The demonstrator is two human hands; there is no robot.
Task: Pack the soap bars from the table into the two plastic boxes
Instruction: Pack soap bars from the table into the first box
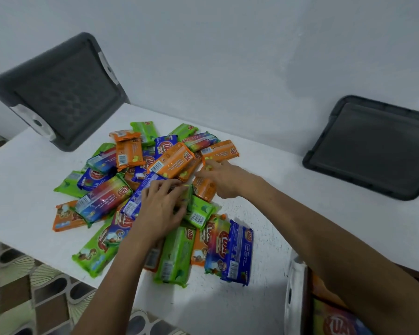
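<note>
We are picking from the soap bars: left hand, grip unclear; right hand open at an orange bar, needing a pinch next.

You are in what looks like a plain room at home: a white table against a bare white wall, and patterned floor tiles at the frame's lower left.
</note>
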